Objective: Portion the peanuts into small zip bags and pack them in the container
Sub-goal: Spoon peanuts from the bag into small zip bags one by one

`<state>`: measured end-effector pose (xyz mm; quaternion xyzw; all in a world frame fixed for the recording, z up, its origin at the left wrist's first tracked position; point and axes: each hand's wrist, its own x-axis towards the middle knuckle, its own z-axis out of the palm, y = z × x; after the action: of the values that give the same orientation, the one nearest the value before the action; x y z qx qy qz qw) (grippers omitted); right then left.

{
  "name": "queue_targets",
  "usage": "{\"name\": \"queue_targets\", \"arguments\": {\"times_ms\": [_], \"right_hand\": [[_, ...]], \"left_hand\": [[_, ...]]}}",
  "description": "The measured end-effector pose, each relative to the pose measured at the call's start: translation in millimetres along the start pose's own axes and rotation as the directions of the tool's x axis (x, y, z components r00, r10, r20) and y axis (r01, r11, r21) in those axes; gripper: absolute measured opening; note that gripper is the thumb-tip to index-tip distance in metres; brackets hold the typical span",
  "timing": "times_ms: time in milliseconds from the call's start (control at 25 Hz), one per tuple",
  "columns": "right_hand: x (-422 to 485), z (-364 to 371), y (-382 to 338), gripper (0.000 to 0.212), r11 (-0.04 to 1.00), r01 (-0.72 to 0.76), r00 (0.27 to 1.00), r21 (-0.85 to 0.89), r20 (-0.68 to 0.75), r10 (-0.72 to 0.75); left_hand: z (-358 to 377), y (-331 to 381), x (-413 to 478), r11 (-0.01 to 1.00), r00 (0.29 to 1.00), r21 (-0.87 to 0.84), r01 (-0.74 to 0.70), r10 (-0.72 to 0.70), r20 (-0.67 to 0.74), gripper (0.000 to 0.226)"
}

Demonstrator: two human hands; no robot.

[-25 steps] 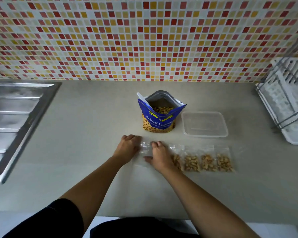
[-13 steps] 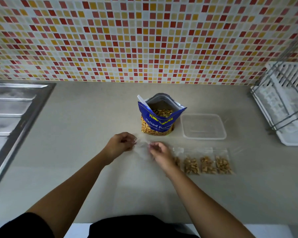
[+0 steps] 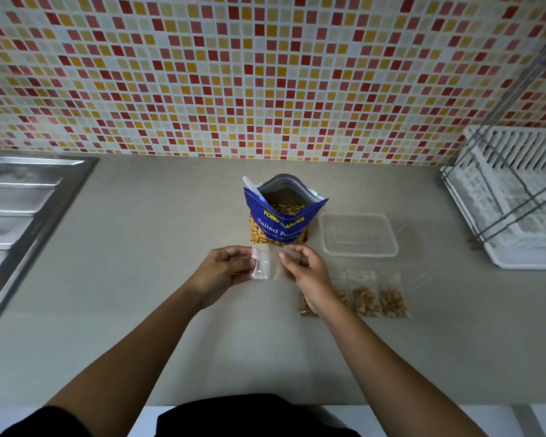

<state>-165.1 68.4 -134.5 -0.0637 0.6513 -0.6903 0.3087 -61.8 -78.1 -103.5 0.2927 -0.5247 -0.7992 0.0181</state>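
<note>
An empty clear zip bag (image 3: 264, 262) is held up off the counter between my left hand (image 3: 223, 272) and my right hand (image 3: 308, 275), each pinching one side of its top. Just behind it stands the open blue peanut bag (image 3: 281, 216), upright, with a white scoop handle (image 3: 254, 189) sticking out. To its right sits the empty clear plastic container (image 3: 358, 234). Several filled small zip bags of peanuts (image 3: 379, 299) lie in a row on the counter, partly hidden by my right wrist.
A steel sink drainboard (image 3: 19, 209) takes up the left of the counter. A white dish rack (image 3: 517, 197) with a wire frame stands at the right. The tiled wall (image 3: 265, 74) closes the back.
My hands lifted the empty zip bag from the counter and now hold it in the air in front of the peanut bag. The camera view shifted slightly.
</note>
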Motion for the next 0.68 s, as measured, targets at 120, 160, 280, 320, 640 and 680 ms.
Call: {"name": "queue_targets", "arguments": {"times_ms": [120, 160, 280, 320, 640, 680], "right_hand": [[-7, -9, -6, 0.027, 0.998, -0.019, 1.000, 0.066, -0.001, 0.019], [-11, -13, -9, 0.028, 0.995, -0.027, 1.000, 0.093, 0.009, 0.027], [-23, -26, -23, 0.032, 0.991, -0.029, 0.999, 0.130, 0.044, 0.023], [-26, -30, -29, 0.033, 0.992, -0.016, 0.999, 0.126, 0.050, 0.009], [-38, -33, -78, 0.025, 0.992, 0.099, 0.993, 0.084, 0.061, -0.104], [-39, -34, -82, 0.026, 0.991, 0.108, 0.992, 0.075, 0.049, -0.112]], "left_hand": [[12, 5, -6, 0.999, 0.998, -0.016, -0.044, 0.044, -0.037, 0.017], [16, 8, -9, 0.998, 0.997, -0.014, -0.068, 0.067, -0.049, 0.016], [30, 20, -21, 0.950, 0.969, 0.236, -0.206, 0.231, -0.082, 0.011], [34, 24, -24, 0.877, 0.941, 0.401, -0.265, 0.325, -0.089, 0.010], [50, 58, -29, 0.543, 0.825, 0.780, -0.312, 0.561, -0.061, 0.009], [49, 62, -29, 0.553, 0.830, 0.773, -0.311, 0.554, -0.062, 0.010]]}}
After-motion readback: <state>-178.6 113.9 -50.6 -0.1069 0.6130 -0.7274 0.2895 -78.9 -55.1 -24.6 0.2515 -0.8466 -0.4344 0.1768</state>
